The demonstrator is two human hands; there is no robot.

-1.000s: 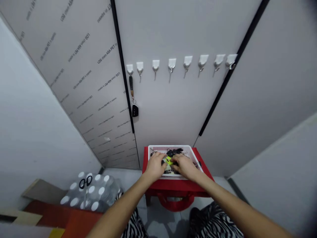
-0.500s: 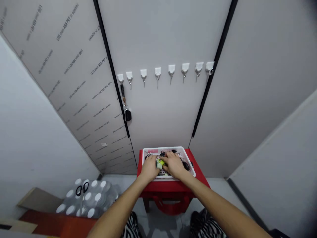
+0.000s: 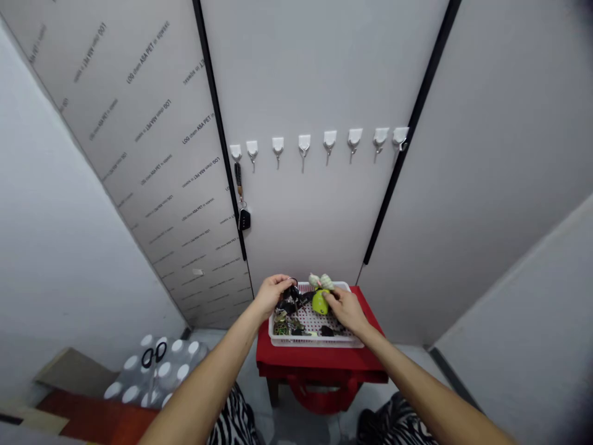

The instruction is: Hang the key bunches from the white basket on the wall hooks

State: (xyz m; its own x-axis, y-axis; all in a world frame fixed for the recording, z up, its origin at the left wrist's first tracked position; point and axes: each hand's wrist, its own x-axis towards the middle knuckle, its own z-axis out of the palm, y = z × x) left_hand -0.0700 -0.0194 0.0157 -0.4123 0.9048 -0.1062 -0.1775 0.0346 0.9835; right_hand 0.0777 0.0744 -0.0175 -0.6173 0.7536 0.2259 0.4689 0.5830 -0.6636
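My right hand (image 3: pixel 346 309) pinches a yellow-green keychain charm (image 3: pixel 320 302) just above the basket. A pale green bow-like piece (image 3: pixel 321 282) sits at the top of that charm, over the far rim. Over the basket's left side, the closed fingers of my left hand (image 3: pixel 272 294) grip a bunch of dark keys (image 3: pixel 295 293), whose details are too small to make out. Below both hands is the white plastic basket (image 3: pixel 319 342), with several keys and key fobs lying in it. Near the front left corner, a round green keychain (image 3: pixel 280 329) rests among them.
The basket stands on a red-covered stool (image 3: pixel 319 361) against the wall panel. A row of white adhesive hooks (image 3: pixel 304 143) runs across the panel, with a black car key (image 3: pixel 244 219) hanging at the far left. Packed bottles (image 3: pixel 164 369) with scissors (image 3: pixel 153 355) on top sit lower left.
My hands have moved apart, the left toward the basket's left rim with the dark keys. My right hand has lifted the yellow-green charm up and right. The view has shifted slightly.
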